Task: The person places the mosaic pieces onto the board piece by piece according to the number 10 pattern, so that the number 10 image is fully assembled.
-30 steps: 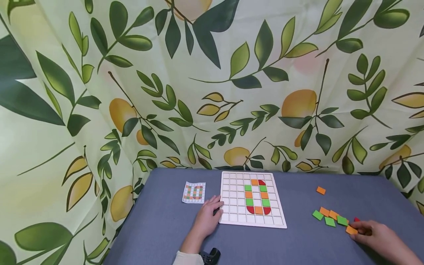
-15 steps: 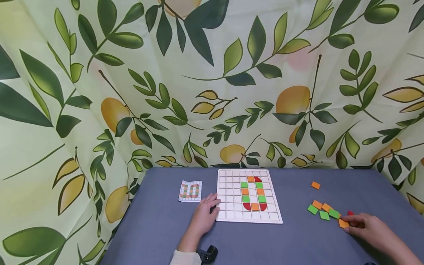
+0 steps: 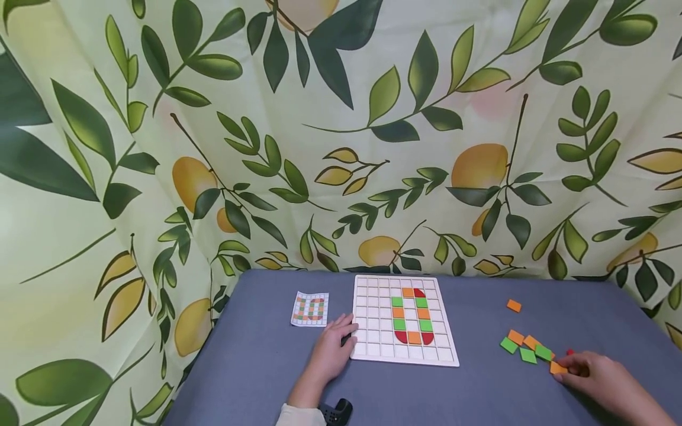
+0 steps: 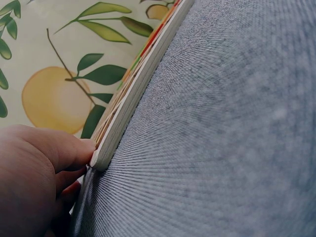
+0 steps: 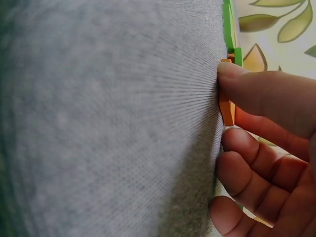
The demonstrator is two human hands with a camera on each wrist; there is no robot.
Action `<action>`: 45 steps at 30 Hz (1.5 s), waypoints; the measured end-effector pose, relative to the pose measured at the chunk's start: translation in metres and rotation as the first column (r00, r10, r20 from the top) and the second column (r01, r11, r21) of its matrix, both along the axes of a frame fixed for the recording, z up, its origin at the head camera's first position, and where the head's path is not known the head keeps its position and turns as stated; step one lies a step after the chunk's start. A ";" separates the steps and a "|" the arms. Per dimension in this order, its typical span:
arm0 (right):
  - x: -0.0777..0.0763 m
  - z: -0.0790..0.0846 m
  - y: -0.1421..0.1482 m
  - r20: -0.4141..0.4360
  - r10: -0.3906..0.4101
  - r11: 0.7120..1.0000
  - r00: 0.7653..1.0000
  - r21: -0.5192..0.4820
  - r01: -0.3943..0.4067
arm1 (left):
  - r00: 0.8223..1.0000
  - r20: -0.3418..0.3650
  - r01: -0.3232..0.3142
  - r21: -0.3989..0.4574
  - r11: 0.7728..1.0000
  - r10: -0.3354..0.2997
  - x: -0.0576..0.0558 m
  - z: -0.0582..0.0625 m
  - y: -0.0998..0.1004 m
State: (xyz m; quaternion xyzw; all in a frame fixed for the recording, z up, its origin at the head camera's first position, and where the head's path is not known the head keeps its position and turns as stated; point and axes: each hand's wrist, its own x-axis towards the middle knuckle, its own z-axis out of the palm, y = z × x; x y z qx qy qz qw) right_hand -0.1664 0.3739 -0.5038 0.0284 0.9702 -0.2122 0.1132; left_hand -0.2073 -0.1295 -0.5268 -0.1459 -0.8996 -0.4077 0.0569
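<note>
A white grid board point(image 3: 375, 352) lies flat on the cloth, with orange, green and red tiles set in a ring on its right half. My left hand point(image 3: 329, 350) rests at the board's left edge; in the left wrist view its thumb touches the near corner. On the right, my right hand point(image 3: 599, 373) pinches an orange tile point(image 3: 557, 368) at the near end of a loose cluster. The right wrist view shows the thumb point(image 5: 261, 91) on that tile, the other fingers bent. A red piece point(image 3: 570, 352) is partly hidden behind the fingers.
Loose green tiles point(image 3: 528, 355) and orange tiles point(image 3: 515, 336) lie left of my right hand. One orange tile point(image 3: 514, 306) sits apart, farther back. A small printed card point(image 3: 310, 309) with a coloured grid is left of the board. A patterned curtain point(image 3: 319, 177) hangs behind the table.
My right hand and the orange tile have shifted slightly left, and the adjoining green tile has moved a little with them. My left hand stays at the board's edge. The head view sways slightly.
</note>
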 end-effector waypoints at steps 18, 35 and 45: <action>-0.026 0.021 -0.019 -0.035 0.066 0.998 0.997 0.002 -0.066 | 1.000 -0.012 -0.004 -0.003 1.000 0.004 -0.002 0.001 -0.002; -0.042 0.018 -0.041 -0.078 0.175 0.978 0.981 0.125 -0.165 | 1.000 0.002 0.005 0.001 1.000 -0.005 0.000 -0.001 0.002; -0.052 0.015 -0.052 -0.126 0.191 0.975 0.974 0.135 -0.174 | 1.000 -0.008 0.006 -0.007 1.000 -0.006 -0.001 -0.001 0.000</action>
